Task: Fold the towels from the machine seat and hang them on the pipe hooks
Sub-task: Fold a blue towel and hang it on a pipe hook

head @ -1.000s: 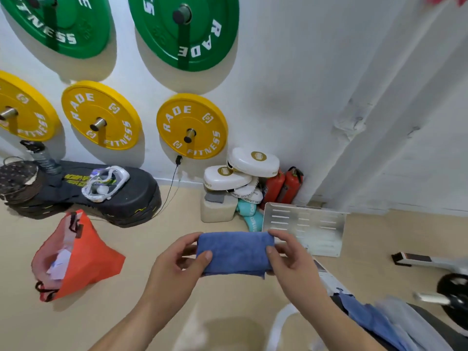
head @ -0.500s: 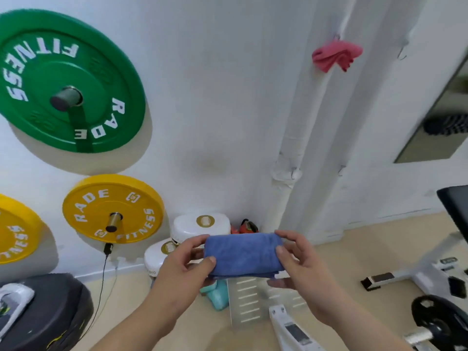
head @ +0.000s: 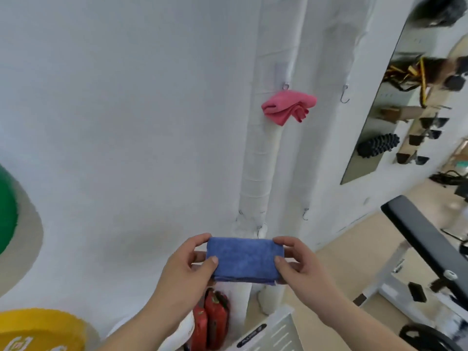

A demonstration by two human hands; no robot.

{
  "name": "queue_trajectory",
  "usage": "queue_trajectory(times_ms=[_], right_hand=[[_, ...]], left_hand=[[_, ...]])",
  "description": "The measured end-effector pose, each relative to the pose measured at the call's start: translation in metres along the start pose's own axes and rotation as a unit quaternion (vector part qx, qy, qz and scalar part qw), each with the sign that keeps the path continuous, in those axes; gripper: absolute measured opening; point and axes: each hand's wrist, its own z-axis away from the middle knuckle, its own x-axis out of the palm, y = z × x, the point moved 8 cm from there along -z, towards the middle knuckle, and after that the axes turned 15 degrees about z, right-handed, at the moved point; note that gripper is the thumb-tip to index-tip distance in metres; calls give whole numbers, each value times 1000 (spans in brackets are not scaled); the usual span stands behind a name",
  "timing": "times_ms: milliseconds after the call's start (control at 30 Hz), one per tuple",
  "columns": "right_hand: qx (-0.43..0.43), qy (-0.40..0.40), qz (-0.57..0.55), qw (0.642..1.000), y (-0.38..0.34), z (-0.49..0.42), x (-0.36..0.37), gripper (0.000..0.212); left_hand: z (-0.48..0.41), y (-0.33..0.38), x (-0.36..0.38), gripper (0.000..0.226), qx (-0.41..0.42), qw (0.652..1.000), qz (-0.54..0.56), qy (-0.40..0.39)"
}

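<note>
We face the white wall (head: 126,97), and down its right part run two wrapped pipes (head: 255,173), the carriers for this job. At the right edge of the view stands a gym machine with a dark padded seat (head: 425,239); from here we cannot see whether more towels lie on it.

High on the left pipe a pink towel (head: 286,107) already hangs from a hook, bunched rather than flat. That is one towel placed. Just to its right, on the second pipe, an upper hook (head: 344,96) is bare, and lower down the same pipe another small hook (head: 305,217) is bare too, with further small hooks near the foot of the left pipe.

In front of the foot of the pipes we hold the blue towel (head: 244,259), folded into a compact rectangle. Our left hand (head: 187,269) pinches its left end, thumb on top and fingers behind; our right hand (head: 301,267) clasps the right end the same way. So we judge the folding of this one finished and the hanging not yet done: it must go up onto a free hook, the nearest being the low ones.
</note>
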Motion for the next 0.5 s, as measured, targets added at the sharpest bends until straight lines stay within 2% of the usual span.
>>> queue_trajectory(times_ms=[100, 267, 400, 500], right_hand=[[34, 27, -8, 999, -6, -43, -24, 35], [10, 103, 25, 994, -20, -107, -76, 32], [8, 137, 47, 989, -16, -154, -122, 33], [16, 132, 38, 990, 1, -187, -156, 32]], left_hand=[[-52, 27, 29, 37, 9, 998, -19, -54], [-121, 59, 87, 34, 35, 990, -61, -123], [-161, 69, 137, 32, 55, 987, -65, -137], [-182, 68, 178, 32, 59, 987, -55, -136]])
